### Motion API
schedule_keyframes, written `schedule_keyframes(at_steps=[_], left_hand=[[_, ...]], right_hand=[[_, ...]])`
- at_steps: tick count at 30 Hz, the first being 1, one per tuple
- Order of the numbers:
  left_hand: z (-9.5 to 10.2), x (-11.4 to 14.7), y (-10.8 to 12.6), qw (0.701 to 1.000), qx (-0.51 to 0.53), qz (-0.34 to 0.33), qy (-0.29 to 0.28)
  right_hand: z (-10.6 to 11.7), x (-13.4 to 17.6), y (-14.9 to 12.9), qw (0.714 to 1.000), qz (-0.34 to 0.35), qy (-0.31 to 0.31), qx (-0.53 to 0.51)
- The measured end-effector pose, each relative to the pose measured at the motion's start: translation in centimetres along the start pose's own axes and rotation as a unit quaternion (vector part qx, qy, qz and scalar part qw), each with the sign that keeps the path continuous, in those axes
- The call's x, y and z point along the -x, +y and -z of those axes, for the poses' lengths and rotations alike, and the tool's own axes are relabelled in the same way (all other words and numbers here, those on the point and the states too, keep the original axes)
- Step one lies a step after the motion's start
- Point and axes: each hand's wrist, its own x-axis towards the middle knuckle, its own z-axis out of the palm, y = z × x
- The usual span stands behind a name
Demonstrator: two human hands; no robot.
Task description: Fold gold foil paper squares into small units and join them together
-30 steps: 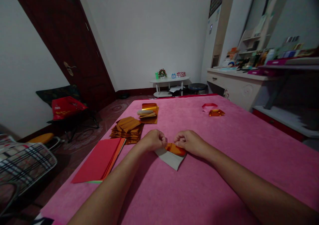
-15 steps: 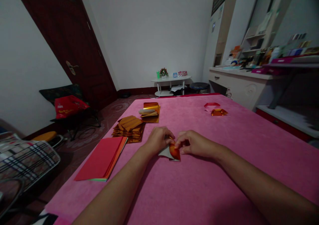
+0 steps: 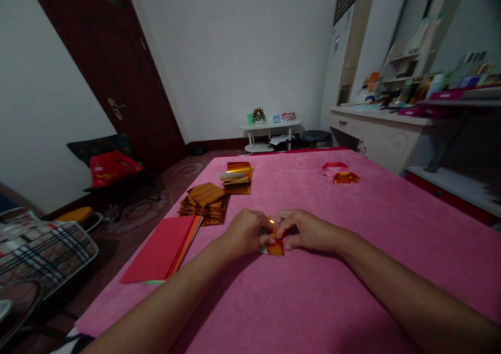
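Note:
Between my two hands lies a small sheet of shiny gold foil paper (image 3: 276, 247), partly folded, with a pale grey back showing at its left. My left hand (image 3: 250, 231) pinches its left side, fingers curled over the top. From the right, my right hand (image 3: 299, 228) grips the opposite side with thumb and fingers. The hands cover much of the paper. A stack of folded gold papers (image 3: 205, 203) sits to the left, and red and coloured paper sheets (image 3: 162, 247) lie nearer me. Farther right rests a folded gold foil piece (image 3: 346, 177) beside a red band-like strip (image 3: 335, 165).
A pink cloth (image 3: 313, 302) covers the table. More gold foil paper (image 3: 239, 187) lies at the back left with a pale rod-like object (image 3: 231, 176) on it. Beyond the far edge stand a low white table (image 3: 270, 126) and a dark round stool (image 3: 315, 136).
My left hand has moved slightly down and right, over the paper's grey side. The gold paper is folded over further, and less grey back shows. The view has shifted slightly.

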Motion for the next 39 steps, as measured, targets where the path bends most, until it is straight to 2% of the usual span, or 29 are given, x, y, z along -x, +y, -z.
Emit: schedule_keyframes(at_steps=[3, 10, 15, 18, 21, 26, 31, 39], left_hand=[[0.1, 1.1, 0.5, 1.0, 0.012, 0.013, -0.006], [-1.5, 1.7, -0.8, 0.99, 0.125, 0.03, 0.056], [-1.1, 1.7, -1.6, 0.981, 0.19, 0.027, 0.037], [-0.8, 1.8, -1.4, 0.974, 0.223, 0.013, 0.036], [-0.7, 1.8, -1.1, 0.971, 0.238, 0.003, 0.032], [-0.5, 1.8, -1.0, 0.966, 0.257, -0.005, 0.024], [-0.8, 2.1, -1.3, 0.975, 0.221, 0.019, 0.03], [-0.5, 2.3, -1.4, 0.973, 0.232, 0.014, 0.012]], right_hand=[[0.0, 0.1, -0.2, 1.0, -0.006, -0.003, 0.01], [-0.5, 0.3, 0.2, 1.0, 0.003, -0.002, 0.016], [-0.5, 0.3, -0.1, 1.0, 0.012, 0.005, 0.012], [-0.6, 0.4, -0.3, 1.0, 0.023, -0.003, -0.005], [-1.0, 0.5, -0.3, 0.999, 0.03, 0.015, -0.013], [-2.0, 0.2, 0.0, 0.998, 0.003, 0.064, -0.006], [-2.7, -0.2, 0.1, 0.994, -0.034, 0.1, -0.005], [-3.6, -0.7, 0.5, 0.986, -0.088, 0.132, 0.06]])
